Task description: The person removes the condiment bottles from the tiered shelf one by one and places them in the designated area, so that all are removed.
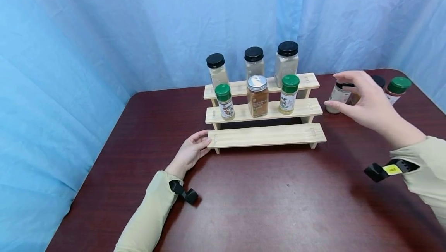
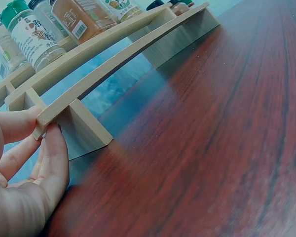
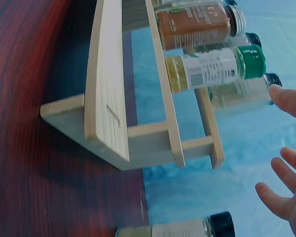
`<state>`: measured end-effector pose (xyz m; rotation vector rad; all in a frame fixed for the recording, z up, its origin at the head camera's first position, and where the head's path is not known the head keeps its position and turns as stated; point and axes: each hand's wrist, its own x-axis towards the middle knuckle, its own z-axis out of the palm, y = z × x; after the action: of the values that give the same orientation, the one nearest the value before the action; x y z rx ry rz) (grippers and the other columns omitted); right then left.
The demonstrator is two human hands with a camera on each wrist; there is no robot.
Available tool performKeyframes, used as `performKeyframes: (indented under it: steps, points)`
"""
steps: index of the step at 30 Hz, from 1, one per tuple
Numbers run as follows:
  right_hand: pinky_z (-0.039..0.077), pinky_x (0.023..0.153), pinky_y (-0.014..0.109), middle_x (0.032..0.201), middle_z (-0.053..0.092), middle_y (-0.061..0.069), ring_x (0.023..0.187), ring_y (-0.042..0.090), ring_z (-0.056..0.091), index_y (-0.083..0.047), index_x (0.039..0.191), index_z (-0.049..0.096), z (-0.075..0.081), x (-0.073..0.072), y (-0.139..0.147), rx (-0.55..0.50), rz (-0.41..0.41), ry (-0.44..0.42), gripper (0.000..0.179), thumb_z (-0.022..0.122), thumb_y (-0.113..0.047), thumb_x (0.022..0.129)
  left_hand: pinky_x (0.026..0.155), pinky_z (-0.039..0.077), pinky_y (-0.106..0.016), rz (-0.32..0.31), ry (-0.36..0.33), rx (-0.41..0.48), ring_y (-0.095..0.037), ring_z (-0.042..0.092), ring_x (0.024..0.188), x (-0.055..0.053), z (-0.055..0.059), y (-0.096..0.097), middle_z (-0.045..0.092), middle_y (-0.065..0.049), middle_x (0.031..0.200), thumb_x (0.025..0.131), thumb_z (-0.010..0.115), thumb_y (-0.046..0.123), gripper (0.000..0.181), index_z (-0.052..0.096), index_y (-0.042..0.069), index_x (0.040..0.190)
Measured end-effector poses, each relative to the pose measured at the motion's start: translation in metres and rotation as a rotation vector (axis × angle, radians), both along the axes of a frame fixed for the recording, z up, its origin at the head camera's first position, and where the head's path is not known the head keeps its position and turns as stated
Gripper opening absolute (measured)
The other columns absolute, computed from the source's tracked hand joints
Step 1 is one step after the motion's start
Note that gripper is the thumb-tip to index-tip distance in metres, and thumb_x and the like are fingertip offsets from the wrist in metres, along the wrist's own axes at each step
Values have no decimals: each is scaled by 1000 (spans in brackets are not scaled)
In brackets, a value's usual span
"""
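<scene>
A pale wooden three-tier spice rack (image 1: pixel 268 136) stands on the table. My left hand (image 1: pixel 191 152) pinches the left end of its lowest board, thumb and fingers on either side of the wood in the left wrist view. The middle tier bears a green-capped jar (image 1: pixel 226 107), a silver-capped jar of brown powder (image 1: pixel 258 99) and another green-capped jar (image 1: pixel 287 99). Three black-capped jars (image 1: pixel 286 64) line the top tier. To the right of the rack, my right hand (image 1: pixel 373 103) is spread with nothing in it, overlapping a black-capped jar (image 1: pixel 335 102) in the head view.
Beyond the right hand are a green-capped jar (image 1: pixel 397 88) and a dark-capped jar (image 1: pixel 378 81), partly hidden by that hand. Blue curtains (image 1: pixel 174 31) hang behind and beside the dark red-brown table (image 1: pixel 251 205). The rack's lowest board is bare.
</scene>
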<state>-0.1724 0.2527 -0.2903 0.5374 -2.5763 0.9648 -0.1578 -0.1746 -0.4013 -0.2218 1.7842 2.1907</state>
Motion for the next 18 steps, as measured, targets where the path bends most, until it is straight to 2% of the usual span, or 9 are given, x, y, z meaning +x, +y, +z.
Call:
performKeyframes:
  steps: [1, 3, 6, 13, 18]
  points:
    - [27, 80, -5, 127, 45, 19, 115, 21, 46, -1, 133, 46, 0, -1, -2, 4, 6, 2, 63, 76, -3, 78, 70, 49, -18, -2, 2, 2, -2, 61, 77, 0, 0, 0, 60, 7, 88, 96, 49, -2, 44, 38, 0, 138]
    - [26, 82, -5, 127, 45, 21, 115, 30, 44, -1, 133, 46, 0, -3, -7, 8, 25, 6, 63, 76, -2, 77, 71, 49, -19, 0, 5, 5, -2, 61, 76, 0, 0, 0, 60, 8, 86, 96, 48, -2, 44, 38, -1, 138]
    - [30, 89, -3, 126, 46, 21, 115, 34, 45, 0, 132, 47, 0, -5, -14, 21, 41, 9, 63, 77, -1, 76, 72, 50, -19, 5, 5, 10, -3, 61, 77, 0, 0, 1, 59, 8, 84, 96, 47, -4, 45, 36, -2, 140]
    - [27, 85, -4, 125, 47, 21, 113, 34, 48, 2, 130, 47, 3, -6, -29, 14, 103, 28, 61, 76, -2, 77, 71, 49, -18, 4, 3, 4, -2, 61, 76, 0, 0, 1, 59, 8, 85, 96, 48, -2, 45, 37, -1, 139]
    - [31, 89, -2, 124, 47, 21, 111, 35, 49, 1, 131, 46, 4, -7, -36, 35, 127, 51, 62, 76, -2, 77, 71, 49, -18, -6, 14, 8, -2, 61, 76, 0, -1, 1, 59, 8, 85, 96, 48, -2, 45, 37, -2, 139]
